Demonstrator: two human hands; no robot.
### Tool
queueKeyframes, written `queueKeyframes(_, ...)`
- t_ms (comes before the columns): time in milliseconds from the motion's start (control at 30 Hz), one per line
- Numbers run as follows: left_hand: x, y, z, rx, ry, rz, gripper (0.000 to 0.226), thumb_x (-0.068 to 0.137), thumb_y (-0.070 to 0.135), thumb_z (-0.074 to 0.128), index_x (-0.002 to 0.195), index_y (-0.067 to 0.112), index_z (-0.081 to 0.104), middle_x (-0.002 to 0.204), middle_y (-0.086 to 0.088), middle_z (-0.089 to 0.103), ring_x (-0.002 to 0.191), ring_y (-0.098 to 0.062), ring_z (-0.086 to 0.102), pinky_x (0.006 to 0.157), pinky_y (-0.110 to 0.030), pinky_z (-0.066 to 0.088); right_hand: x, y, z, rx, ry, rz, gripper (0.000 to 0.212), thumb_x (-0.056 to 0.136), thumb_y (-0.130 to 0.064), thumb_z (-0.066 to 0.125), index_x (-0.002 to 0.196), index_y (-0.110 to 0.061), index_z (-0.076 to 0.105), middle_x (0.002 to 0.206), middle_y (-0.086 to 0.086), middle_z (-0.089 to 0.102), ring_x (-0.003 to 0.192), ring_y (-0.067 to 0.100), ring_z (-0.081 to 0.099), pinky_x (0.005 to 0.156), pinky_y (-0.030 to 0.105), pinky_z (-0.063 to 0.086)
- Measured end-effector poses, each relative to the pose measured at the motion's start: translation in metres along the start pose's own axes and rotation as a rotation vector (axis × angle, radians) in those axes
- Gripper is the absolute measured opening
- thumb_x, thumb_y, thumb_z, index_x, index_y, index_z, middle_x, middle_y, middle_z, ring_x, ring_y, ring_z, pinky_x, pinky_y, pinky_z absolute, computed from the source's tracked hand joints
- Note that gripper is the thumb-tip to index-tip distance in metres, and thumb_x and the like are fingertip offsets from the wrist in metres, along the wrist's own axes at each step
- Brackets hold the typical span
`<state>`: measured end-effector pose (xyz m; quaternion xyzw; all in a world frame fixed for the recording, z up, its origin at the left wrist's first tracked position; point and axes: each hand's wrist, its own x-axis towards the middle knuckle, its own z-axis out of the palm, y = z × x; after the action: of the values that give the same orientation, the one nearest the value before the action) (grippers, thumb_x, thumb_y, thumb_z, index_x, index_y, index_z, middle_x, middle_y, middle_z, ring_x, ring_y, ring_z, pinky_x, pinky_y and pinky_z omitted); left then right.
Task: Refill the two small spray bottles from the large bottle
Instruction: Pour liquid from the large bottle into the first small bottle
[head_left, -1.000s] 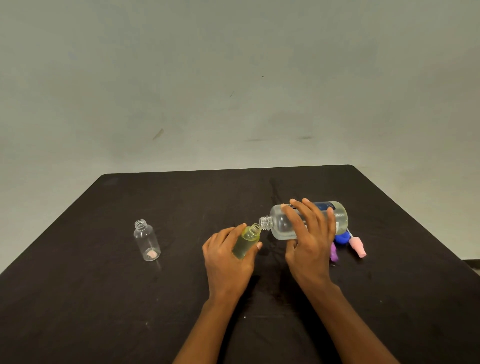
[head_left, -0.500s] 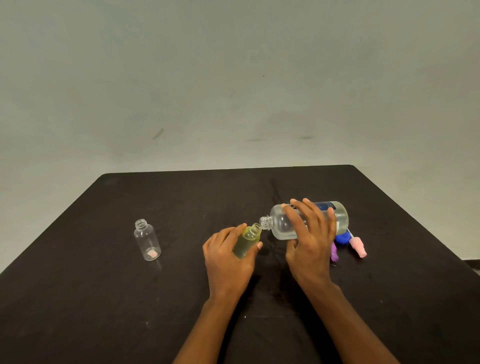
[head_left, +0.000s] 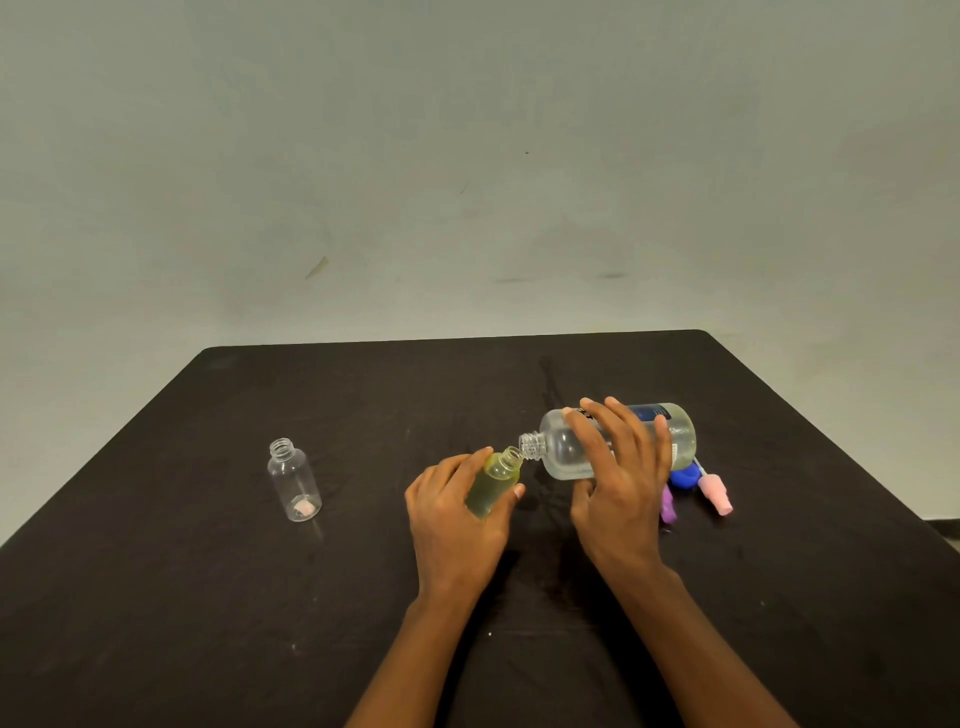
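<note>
Both forearms enter from the bottom edge, cut off below the elbow, over a dark table (head_left: 208, 597). The left hand (head_left: 457, 525) wraps around a small yellow-tinted bottle (head_left: 496, 480), tilted with its open neck pointing up and to the right; the lower half of this bottle is hidden behind the fingers and palm. The right hand (head_left: 618, 499) grips the large clear bottle (head_left: 571, 452) from above, fingers spread over its body, holding it nearly on its side with its threaded mouth just at the mouth of the small bottle. The fingers cover much of the large bottle's label, so only a dark blue patch shows. Whether liquid is running between the two mouths is too fine to make out.

Just behind the right hand, on the table, lie a pink spray top (head_left: 716, 491), a blue cap (head_left: 684, 475) and a purple piece (head_left: 668, 506), the last two partly hidden by the hand and bottle. Well apart to the left stands an uncapped clear small bottle (head_left: 293, 480), upright, with a pale patch at its base.
</note>
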<state>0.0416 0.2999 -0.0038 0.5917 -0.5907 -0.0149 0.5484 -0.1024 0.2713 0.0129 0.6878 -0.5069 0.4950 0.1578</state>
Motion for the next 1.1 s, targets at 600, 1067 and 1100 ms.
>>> queueKeyframes(600,-0.0001,0.0016,0.0007,-0.014,0.004,-0.005,0.044,0.062,0.024,0.088,0.103,0.017,0.072,0.095,0.013,0.066,0.088,-0.002,0.056,0.091,-0.025,0.034,-0.0001,0.0005,-0.0003,0.013,0.005,-0.001,0.071,0.053,0.024,0.067,0.116,-0.009,0.063,0.122,0.012,0.062,0.125,0.025,0.043,0.113,0.050,0.016)
queueKeyframes(1067,0.0002,0.0037,-0.0010,-0.015,0.009,0.001,0.044,0.062,0.022,0.088,0.103,0.015,0.072,0.094,0.014,0.065,0.088,-0.003,0.057,0.090,-0.028,0.035,0.0002,0.0001,-0.0001,0.008,-0.008,-0.002,0.070,0.053,0.023,0.068,0.115,-0.009,0.065,0.122,0.012,0.062,0.126,0.025,0.042,0.113,0.049,0.016)
queueKeyframes(1100,0.0002,0.0039,-0.0011,-0.016,0.009,-0.001,0.044,0.062,0.023,0.088,0.102,0.016,0.072,0.094,0.014,0.065,0.087,-0.003,0.056,0.090,-0.028,0.035,0.0003,0.0004,0.0000,0.012,-0.004,-0.005,0.070,0.053,0.023,0.067,0.115,-0.009,0.064,0.122,0.012,0.061,0.126,0.025,0.042,0.113,0.049,0.016)
